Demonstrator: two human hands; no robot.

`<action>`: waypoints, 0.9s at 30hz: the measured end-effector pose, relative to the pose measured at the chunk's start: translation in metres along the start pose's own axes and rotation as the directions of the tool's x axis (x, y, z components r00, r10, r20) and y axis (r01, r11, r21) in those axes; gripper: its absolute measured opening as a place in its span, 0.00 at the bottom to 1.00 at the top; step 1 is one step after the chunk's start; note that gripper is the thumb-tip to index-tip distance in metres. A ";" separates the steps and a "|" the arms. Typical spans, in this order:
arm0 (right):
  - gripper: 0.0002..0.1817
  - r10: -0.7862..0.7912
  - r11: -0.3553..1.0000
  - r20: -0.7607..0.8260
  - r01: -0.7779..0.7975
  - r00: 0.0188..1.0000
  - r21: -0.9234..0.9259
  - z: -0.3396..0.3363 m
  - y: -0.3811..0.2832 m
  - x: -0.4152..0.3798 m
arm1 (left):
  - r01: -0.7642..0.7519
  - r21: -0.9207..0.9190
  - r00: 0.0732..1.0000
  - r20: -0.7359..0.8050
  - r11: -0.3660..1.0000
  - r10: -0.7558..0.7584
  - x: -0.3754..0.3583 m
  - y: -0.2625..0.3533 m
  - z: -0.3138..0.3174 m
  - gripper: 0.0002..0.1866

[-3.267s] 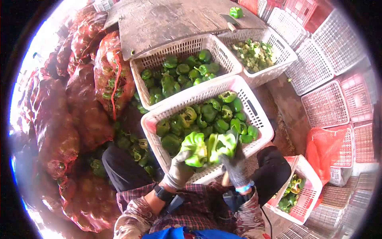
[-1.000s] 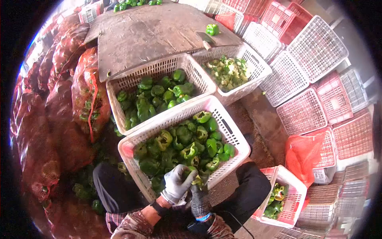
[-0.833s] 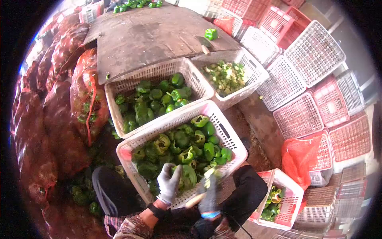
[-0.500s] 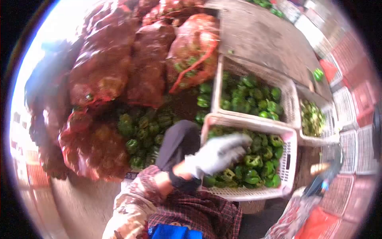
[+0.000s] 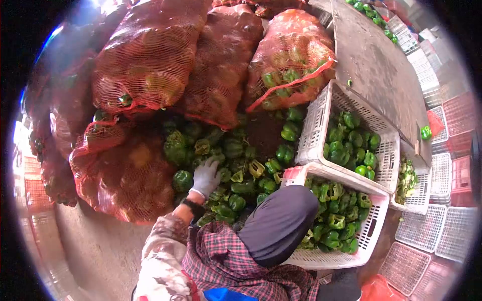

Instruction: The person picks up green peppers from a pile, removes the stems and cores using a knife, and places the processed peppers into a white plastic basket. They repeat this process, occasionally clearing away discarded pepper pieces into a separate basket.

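Observation:
My left hand [image 5: 206, 179], in a pale glove with a dark band at the wrist, reaches into a heap of green bell peppers [image 5: 243, 187] on the floor. Its fingers are stretched out and slightly apart over the peppers, with nothing visibly held. My right hand is out of view. Beside my bent knee, a white crate [image 5: 374, 236] holds many green peppers, some cut or broken open. Behind it, another white crate [image 5: 314, 118] contains glossier, whole-looking green peppers.
Red mesh sacks [image 5: 150, 55] of peppers stand behind and left of the heap. A wooden board [image 5: 374, 60] lies at the back right, near a small crate [image 5: 422, 193] of pale green scraps. Stacked plastic crates [image 5: 422, 226] line the right side.
My left hand has moved left from above the near crate to the floor heap. My right hand, earlier at the lower right with a wooden-handled tool, has left the view. The camera has turned left.

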State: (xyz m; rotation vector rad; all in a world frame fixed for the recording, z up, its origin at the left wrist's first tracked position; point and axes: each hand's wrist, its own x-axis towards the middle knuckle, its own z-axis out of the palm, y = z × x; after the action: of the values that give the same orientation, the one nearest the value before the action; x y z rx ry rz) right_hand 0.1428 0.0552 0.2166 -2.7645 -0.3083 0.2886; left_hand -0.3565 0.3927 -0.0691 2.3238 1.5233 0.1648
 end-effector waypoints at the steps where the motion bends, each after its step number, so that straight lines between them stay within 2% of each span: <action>1: 0.25 0.008 1.000 0.008 -0.008 1.000 -0.011 -0.001 -0.001 -0.002 | -0.061 0.137 0.998 -0.012 0.989 0.063 0.010 -0.006 0.014 0.28; 3: 0.26 0.009 0.999 0.023 -0.008 1.000 -0.032 -0.002 -0.006 -0.003 | -0.155 0.401 0.983 -0.032 0.903 0.183 0.032 -0.017 0.037 0.34; 4: 0.26 0.005 0.999 0.035 -0.003 0.999 -0.042 -0.002 -0.009 -0.004 | -0.171 0.459 0.979 0.178 0.872 0.098 0.049 -0.016 0.037 0.35; 5: 0.26 0.006 0.999 0.049 -0.003 0.999 -0.049 -0.002 -0.010 -0.004 | -0.211 0.512 0.926 0.378 0.833 0.003 0.074 -0.012 0.033 0.36; 6: 0.26 0.013 0.999 0.062 -0.010 0.998 -0.054 -0.003 -0.011 -0.004 | -0.282 0.555 0.828 0.553 0.783 -0.095 0.090 -0.005 0.029 0.38; 7: 0.26 0.019 0.998 0.077 -0.014 0.997 -0.061 -0.001 -0.016 -0.007 | -0.301 0.618 0.869 0.492 0.727 -0.059 0.091 0.003 0.025 0.30; 9: 0.27 0.011 0.998 0.100 -0.004 0.995 -0.066 -0.002 -0.025 -0.006 | -0.398 0.517 0.816 0.576 0.758 0.036 0.114 -0.022 0.058 0.24; 11: 0.27 -0.016 0.998 0.143 0.024 0.990 -0.058 0.004 -0.038 -0.008 | -0.406 0.436 0.808 0.581 0.803 0.093 0.121 -0.032 0.066 0.22; 14: 0.28 -0.046 0.996 0.214 0.062 0.976 -0.066 0.003 -0.053 -0.006 | -0.320 0.338 0.857 0.502 0.885 0.118 0.104 -0.021 0.038 0.22; 15: 0.28 -0.057 0.996 0.253 0.073 0.966 -0.056 0.003 -0.060 -0.007 | -0.335 0.302 0.893 0.403 0.893 0.199 0.093 -0.034 0.044 0.26; 16: 0.29 -0.064 0.996 0.301 0.081 0.952 -0.044 0.005 -0.071 -0.011 | -0.245 0.266 0.893 0.436 0.932 0.110 0.083 -0.031 0.032 0.30; 17: 0.29 -0.067 0.997 0.352 0.080 0.934 -0.022 0.007 -0.082 -0.015 | -0.199 0.215 0.921 0.375 0.956 0.108 0.077 -0.067 0.070 0.33; 18: 0.29 -0.060 0.998 0.404 0.063 0.913 0.004 0.007 -0.092 -0.022 | -0.232 0.154 0.963 0.178 0.960 0.204 0.055 -0.066 0.067 0.34; 19: 0.29 -0.049 0.999 0.463 0.034 0.885 0.040 0.008 -0.101 -0.031 | -0.088 0.260 0.874 0.484 0.962 -0.051 0.061 -0.020 0.009 0.36; 20: 0.30 -0.017 0.996 0.514 -0.032 0.858 0.086 0.006 -0.106 -0.042 | -0.070 0.185 0.934 0.356 0.980 0.000 0.048 -0.032 0.009 0.40; 21: 0.30 0.016 0.980 0.564 -0.125 0.826 0.156 0.004 -0.108 -0.055 | -0.091 0.017 0.945 0.316 0.996 0.081 0.044 -0.067 0.023 0.42; 22: 0.30 0.043 0.944 0.612 -0.233 0.790 0.235 0.005 -0.109 -0.070 | 0.042 -0.092 0.982 0.189 0.995 -0.024 0.038 -0.071 0.024 0.43; 23: 0.31 0.038 0.879 0.647 -0.333 0.761 0.340 0.007 -0.104 -0.090 | 0.224 -0.400 0.955 0.273 0.889 -0.118 0.027 -0.042 -0.017 0.39; 24: 0.31 0.021 0.809 0.656 -0.399 0.754 0.432 0.008 -0.092 -0.110 | 0.343 -0.735 0.937 0.310 0.584 -0.160 0.013 -0.018 -0.040 0.36; 25: 0.30 -0.146 0.695 0.589 -0.342 0.795 0.633 0.004 -0.076 -0.135 | 0.381 -0.871 0.923 0.341 0.310 -0.177 -0.005 0.004 -0.062 0.33; 26: 0.26 -0.216 0.801 0.586 -0.202 0.781 0.564 0.009 -0.024 -0.139 | 0.379 -0.926 0.909 0.370 0.006 -0.193 -0.022 0.025 -0.084 0.29; 27: 0.22 -0.126 0.708 0.516 -0.287 0.848 0.645 0.015 0.004 -0.151 | 0.327 -0.933 0.915 0.352 -0.149 -0.198 -0.036 0.039 -0.096 0.25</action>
State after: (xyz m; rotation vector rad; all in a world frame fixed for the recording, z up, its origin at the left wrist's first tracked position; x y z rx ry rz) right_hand -0.0045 0.0185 0.2257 -1.8786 -0.1446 0.9826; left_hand -0.3649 0.3686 0.0379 0.6519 1.0174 0.7845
